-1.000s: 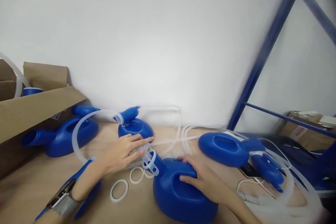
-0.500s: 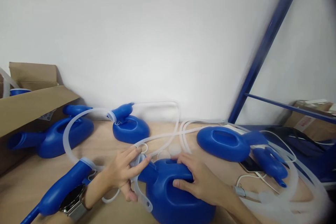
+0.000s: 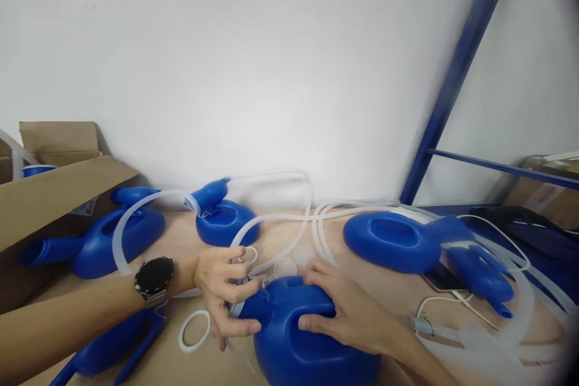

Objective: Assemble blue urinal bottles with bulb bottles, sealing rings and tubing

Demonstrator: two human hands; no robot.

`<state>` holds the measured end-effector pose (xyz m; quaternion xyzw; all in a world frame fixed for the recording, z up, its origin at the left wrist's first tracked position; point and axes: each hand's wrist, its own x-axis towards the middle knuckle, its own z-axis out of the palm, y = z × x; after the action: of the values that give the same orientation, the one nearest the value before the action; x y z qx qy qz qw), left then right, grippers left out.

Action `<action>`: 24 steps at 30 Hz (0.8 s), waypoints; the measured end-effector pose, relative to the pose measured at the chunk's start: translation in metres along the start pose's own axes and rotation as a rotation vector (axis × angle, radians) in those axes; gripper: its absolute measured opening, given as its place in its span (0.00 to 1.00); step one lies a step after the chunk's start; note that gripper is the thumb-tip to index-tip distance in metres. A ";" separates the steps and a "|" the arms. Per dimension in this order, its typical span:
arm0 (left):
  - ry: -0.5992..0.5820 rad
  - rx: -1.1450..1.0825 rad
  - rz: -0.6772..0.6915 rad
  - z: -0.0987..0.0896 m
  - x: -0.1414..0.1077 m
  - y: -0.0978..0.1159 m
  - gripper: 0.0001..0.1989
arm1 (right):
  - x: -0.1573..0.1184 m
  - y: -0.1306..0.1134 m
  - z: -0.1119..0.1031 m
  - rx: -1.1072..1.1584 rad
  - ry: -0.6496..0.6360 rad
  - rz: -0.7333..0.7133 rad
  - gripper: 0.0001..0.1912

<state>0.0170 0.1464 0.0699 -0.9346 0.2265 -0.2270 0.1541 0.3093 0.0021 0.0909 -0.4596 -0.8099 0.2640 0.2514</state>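
Observation:
A blue plastic urinal bottle [image 3: 312, 350] stands at the front of the table, its short neck pointing left. My right hand [image 3: 348, 313] grips the bottle's handle, thumb in the handle opening and fingers over the top. Curled around the end of the neck, my left hand [image 3: 226, 292] holds the translucent cap [image 3: 236, 309], which its fingers mostly hide. A watch is on my left wrist. Beneath my left forearm lies a blue funnel-like receptacle [image 3: 113, 344], partly covered. Beside my left hand is a white ring [image 3: 194, 332] lying flat.
More blue bottles stand at the left [image 3: 122, 241], the back [image 3: 226, 223] and the right [image 3: 393, 241]. Translucent hoses [image 3: 319, 229] loop across the table. A phone [image 3: 446, 278] lies under the right-hand parts. At far left is an open cardboard box [image 3: 67, 184]; a blue metal frame [image 3: 452, 90] rises on the right.
My left hand's fingers, stretched across the neck before, are now curled around its capped end. The left forearm has swung flatter over the blue receptacle. My right hand keeps its grip.

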 end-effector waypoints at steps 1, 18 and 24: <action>0.067 0.057 0.032 0.005 -0.002 0.000 0.30 | 0.000 -0.001 0.000 -0.008 -0.002 0.003 0.22; 0.208 0.088 -0.735 0.008 0.024 0.070 0.31 | -0.001 -0.002 0.006 -0.050 0.012 0.012 0.17; 0.120 -0.018 -1.351 0.002 0.045 0.095 0.24 | -0.003 -0.008 0.009 -0.070 0.047 0.099 0.16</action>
<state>0.0204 0.0437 0.0467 -0.8579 -0.3973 -0.3231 -0.0421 0.3001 -0.0061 0.0888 -0.5135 -0.7888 0.2369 0.2409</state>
